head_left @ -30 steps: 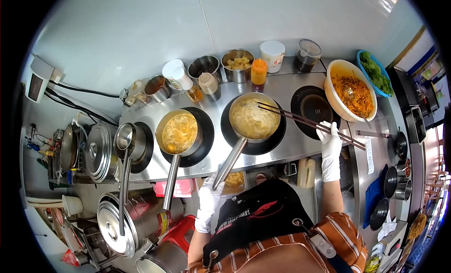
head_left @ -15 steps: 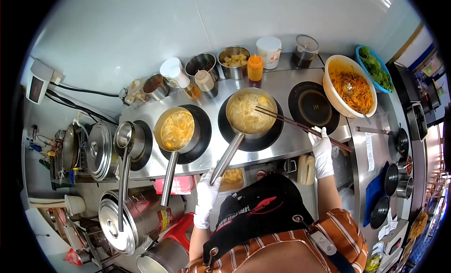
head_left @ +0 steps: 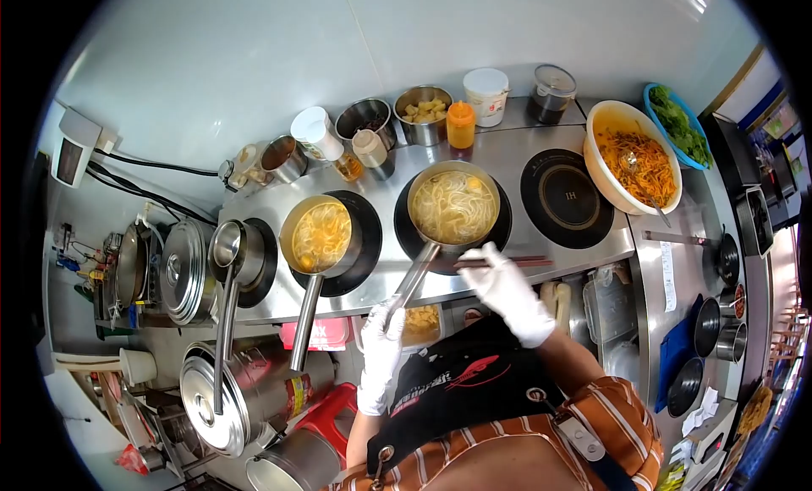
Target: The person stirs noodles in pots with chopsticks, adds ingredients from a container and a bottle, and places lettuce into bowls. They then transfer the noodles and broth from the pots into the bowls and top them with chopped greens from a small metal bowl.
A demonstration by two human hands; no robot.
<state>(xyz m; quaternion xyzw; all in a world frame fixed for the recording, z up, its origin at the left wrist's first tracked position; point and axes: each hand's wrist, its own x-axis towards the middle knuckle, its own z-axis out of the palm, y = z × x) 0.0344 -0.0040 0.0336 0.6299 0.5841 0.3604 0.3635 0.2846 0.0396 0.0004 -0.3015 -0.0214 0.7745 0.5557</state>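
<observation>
My gloved left hand (head_left: 382, 351) is closed around the lower end of the long metal handle of a saucepan (head_left: 414, 275). Noodles (head_left: 455, 208) in pale broth fill that pan, with a yellow piece near its far rim; it sits on a black induction plate. Just right of the handle, my gloved right hand (head_left: 510, 298) is at the counter's front edge, holding brown chopsticks (head_left: 531, 261) that lie nearly level across its fingers. The fingers partly cover them. A second saucepan of noodles (head_left: 321, 235) stands to the left, untouched.
Further left are a small pot with a ladle (head_left: 227, 246) and lidded stockpots (head_left: 182, 271). Behind the pans stand tubs, an orange squeeze bottle (head_left: 460, 126) and a pot of yellow chunks (head_left: 423, 110). At right are a bare induction plate (head_left: 568, 195) and a bowl of orange shreds (head_left: 634, 165).
My right hand has moved left toward the pan handle, and the chopsticks have come out of the noodles and turned level. My left hand stays at the handle, shifted slightly.
</observation>
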